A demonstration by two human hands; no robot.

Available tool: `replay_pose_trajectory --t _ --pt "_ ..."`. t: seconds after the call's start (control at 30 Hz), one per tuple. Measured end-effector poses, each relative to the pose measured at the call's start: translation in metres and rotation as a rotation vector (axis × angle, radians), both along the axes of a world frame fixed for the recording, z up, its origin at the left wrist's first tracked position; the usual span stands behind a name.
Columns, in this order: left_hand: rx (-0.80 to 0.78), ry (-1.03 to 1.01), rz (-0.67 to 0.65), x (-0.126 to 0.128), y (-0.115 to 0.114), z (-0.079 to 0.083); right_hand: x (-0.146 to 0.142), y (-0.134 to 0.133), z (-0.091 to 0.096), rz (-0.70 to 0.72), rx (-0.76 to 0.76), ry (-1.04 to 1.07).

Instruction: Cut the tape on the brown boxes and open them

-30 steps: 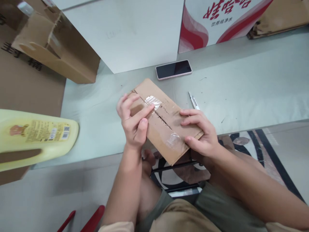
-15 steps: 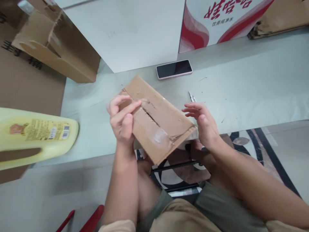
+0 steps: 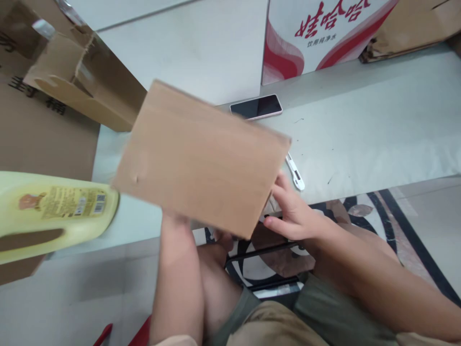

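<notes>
A plain brown cardboard box (image 3: 201, 158) is raised and tilted over the front of the table, one broad smooth face towards me. My left hand (image 3: 175, 220) supports it from behind and below; its fingers are hidden by the box. At the box's lower right edge is my right hand (image 3: 291, 211), thumb stretched apart from the fingers, whose tips pass partly out of sight behind the edge. Whether they touch the box I cannot tell. Just beyond that hand lies a white utility knife (image 3: 296, 174) on the table.
Behind the box, a phone (image 3: 261, 106) lies by a large white carton (image 3: 201, 53). A yellow jug (image 3: 61, 216) stands left, near an opened brown carton (image 3: 82, 91). A red-and-white printed carton (image 3: 288, 53) and flattened cardboard (image 3: 406, 33) are at the back of the table (image 3: 389, 125).
The box has turned over in my left hand, from its slit, taped face to a smooth face, and moved up and left. My right hand has come lower, to its edge.
</notes>
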State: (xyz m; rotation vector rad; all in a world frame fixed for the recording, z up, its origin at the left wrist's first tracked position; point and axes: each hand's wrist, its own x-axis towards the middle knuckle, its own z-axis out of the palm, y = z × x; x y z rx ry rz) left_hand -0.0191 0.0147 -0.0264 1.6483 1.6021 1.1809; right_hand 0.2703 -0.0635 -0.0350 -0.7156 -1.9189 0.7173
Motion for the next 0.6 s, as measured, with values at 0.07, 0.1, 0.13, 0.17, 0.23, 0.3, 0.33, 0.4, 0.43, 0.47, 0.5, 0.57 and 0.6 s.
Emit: replay_pose_trajectory --t 0.07,0.1,0.13,0.17,0.23,0.3,0.33,0.4,0.43,0.47,0.5,0.57,0.6 --pt "-0.038 -0.226 -0.129 0.012 -0.004 0.001 0.003 -0.001 0.001 -0.096 0.022 -0.001" --pt "-0.084 -0.353 -0.221 0.017 -0.006 0.001 0.005 0.0 0.001 -0.138 0.026 -0.001" --pt "-0.147 -0.463 -0.308 0.021 -0.008 0.002 0.007 0.0 0.002 -0.172 0.023 0.004" --pt "-0.213 -0.543 -0.372 0.024 -0.01 0.003 0.008 0.0 0.002 -0.197 0.011 0.013" --pt "-0.304 -0.629 -0.395 0.029 -0.013 0.005 0.012 0.0 0.003 -0.216 -0.021 0.024" --pt "-0.337 -0.699 -0.346 0.031 -0.014 0.007 0.015 0.0 0.004 -0.212 -0.031 0.014" --pt "-0.342 -0.727 -0.324 0.032 -0.014 0.008 0.016 -0.001 0.005 -0.207 -0.031 0.003" --pt "-0.341 -0.761 -0.305 0.034 -0.013 0.01 0.018 -0.002 0.007 -0.208 -0.041 -0.019" --pt "-0.338 -0.77 -0.301 0.034 -0.013 0.011 0.019 -0.003 0.008 -0.21 -0.057 -0.032" --pt "-0.337 -0.777 -0.297 0.035 -0.012 0.011 0.02 -0.004 0.008 -0.213 -0.078 -0.047" --pt "-0.339 -0.782 -0.29 0.035 -0.012 0.011 0.02 -0.004 0.009 -0.213 -0.1 -0.067" --pt "-0.347 -0.792 -0.274 0.036 -0.011 0.011 0.02 -0.004 0.009 -0.21 -0.124 -0.105" --pt "-0.354 -0.795 -0.269 0.036 -0.012 0.01 0.019 -0.004 0.008 -0.214 -0.125 -0.125"
